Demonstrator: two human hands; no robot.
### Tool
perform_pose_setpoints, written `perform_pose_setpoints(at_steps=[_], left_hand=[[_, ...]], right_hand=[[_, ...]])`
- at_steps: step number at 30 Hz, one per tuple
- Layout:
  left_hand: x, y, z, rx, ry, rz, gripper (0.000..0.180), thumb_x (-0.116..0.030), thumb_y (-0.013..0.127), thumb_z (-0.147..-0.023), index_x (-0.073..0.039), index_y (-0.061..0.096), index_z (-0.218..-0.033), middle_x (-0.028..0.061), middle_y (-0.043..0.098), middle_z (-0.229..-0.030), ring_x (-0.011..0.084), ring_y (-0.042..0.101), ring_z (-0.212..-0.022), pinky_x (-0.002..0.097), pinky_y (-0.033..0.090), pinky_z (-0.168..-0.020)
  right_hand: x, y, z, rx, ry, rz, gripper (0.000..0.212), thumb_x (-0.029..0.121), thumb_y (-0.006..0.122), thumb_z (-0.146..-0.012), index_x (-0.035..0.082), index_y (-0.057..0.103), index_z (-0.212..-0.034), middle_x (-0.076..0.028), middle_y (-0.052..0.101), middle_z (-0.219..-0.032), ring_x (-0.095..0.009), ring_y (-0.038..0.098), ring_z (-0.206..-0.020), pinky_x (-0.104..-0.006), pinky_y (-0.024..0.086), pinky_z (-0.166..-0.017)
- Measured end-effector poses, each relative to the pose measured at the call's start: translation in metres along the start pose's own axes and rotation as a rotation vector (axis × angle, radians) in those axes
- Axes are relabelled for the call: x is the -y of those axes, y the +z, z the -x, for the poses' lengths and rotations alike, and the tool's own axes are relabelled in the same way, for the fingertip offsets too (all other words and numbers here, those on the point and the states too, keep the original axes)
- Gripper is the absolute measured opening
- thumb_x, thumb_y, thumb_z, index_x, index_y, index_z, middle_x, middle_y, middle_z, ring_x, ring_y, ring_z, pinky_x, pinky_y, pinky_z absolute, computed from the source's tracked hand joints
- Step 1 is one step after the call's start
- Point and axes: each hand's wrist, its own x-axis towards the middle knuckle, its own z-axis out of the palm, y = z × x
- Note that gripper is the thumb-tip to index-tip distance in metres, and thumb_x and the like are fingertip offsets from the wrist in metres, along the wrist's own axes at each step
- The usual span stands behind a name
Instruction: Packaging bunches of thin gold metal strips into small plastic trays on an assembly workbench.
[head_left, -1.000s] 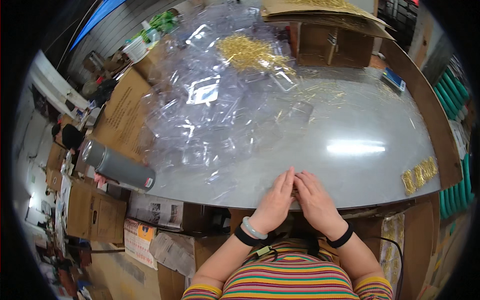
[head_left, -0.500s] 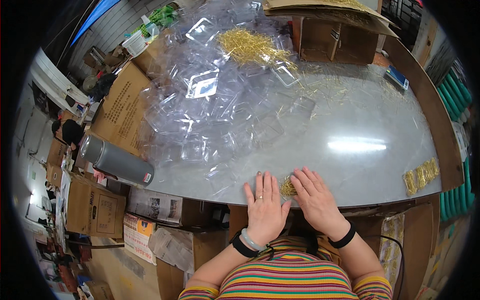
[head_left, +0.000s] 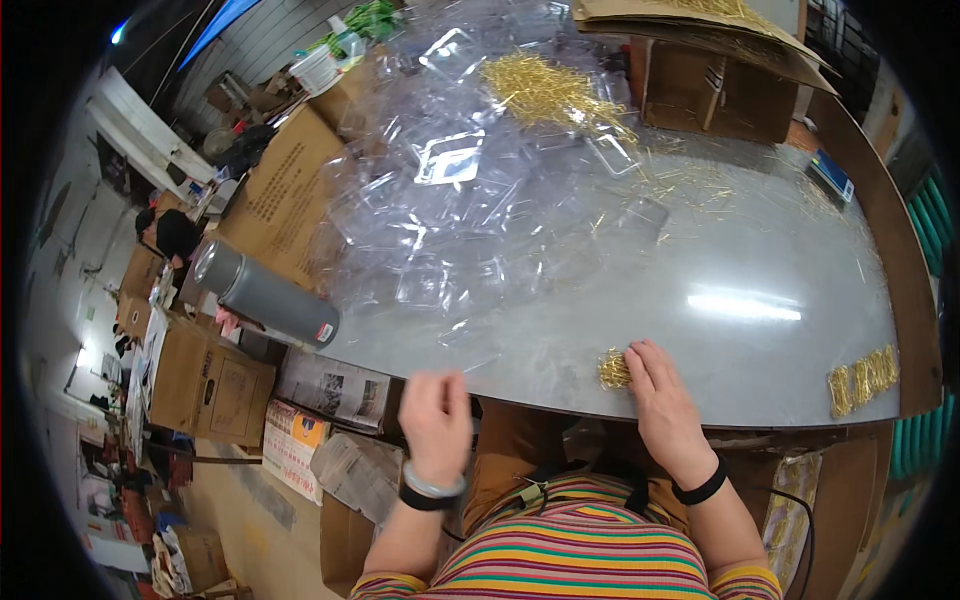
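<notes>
A small bundle of thin gold-coloured pins [head_left: 613, 369] lies near the table's front edge. My right hand [head_left: 668, 412] rests flat at its right side, fingers stretched out and touching the pins or just beside them. My left hand [head_left: 436, 424] is raised over the front edge, left of the bundle. Its fingers look bent but are smeared by motion, so whether anything is in them does not show. Many clear plastic boxes [head_left: 450, 265] are heaped on the table's left and back, with a loose pile of the gold pins [head_left: 548, 92] on top.
Several gold bundles [head_left: 865, 379] lie in a row at the right front. A grey flask [head_left: 265, 295] lies at the left edge by a cardboard sheet [head_left: 283, 195]. Cardboard boxes [head_left: 715, 95] stand at the back, near a small blue box [head_left: 830, 178]. A raised rim [head_left: 885, 210] borders the right side.
My left hand has lifted off the table beside the bundle and moved left, toward me. The right hand stays by the bundle. The whole view has shifted slightly.
</notes>
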Motion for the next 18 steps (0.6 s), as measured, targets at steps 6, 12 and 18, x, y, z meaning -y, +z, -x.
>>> perform_pose_setpoints(at_steps=[6,12,18], left_hand=[[0.059,0.001,-0.029,0.161,-0.303,0.003,0.026,-0.025,0.066,-0.097,0.001,0.065,-0.097,0.0143,0.069,-0.078,0.0267,0.068,-0.068,0.0374,0.051,-0.063],[0.038,0.004,-0.007,0.477,-0.58,0.933,0.012,-0.01,0.063,-0.098,0.001,0.062,-0.093,0.0181,0.07,-0.098,0.0237,0.072,-0.081,0.0331,0.061,-0.067],[0.018,0.031,0.05,1.115,-0.892,1.134,0.01,-0.009,0.058,-0.102,0.0,0.056,-0.098,0.0205,0.065,-0.114,0.0311,0.071,-0.103,0.0403,0.063,-0.083]], right_hand=[[0.003,0.0,-0.001,-0.029,-0.007,0.031,0.05,-0.006,0.054,-0.083,-0.003,0.054,-0.133,-0.018,0.054,-0.137,-0.037,0.049,-0.133,-0.042,0.043,-0.11],[-0.001,0.005,0.001,-0.075,-0.004,0.071,0.048,-0.004,0.054,-0.084,-0.004,0.055,-0.132,-0.018,0.055,-0.135,-0.038,0.05,-0.132,-0.0437,0.042,-0.111],[0.007,0.007,-0.004,-0.04,-0.012,0.036,0.048,-0.003,0.053,-0.085,-0.005,0.054,-0.133,-0.019,0.055,-0.136,-0.038,0.049,-0.133,-0.0448,0.04,-0.113]])
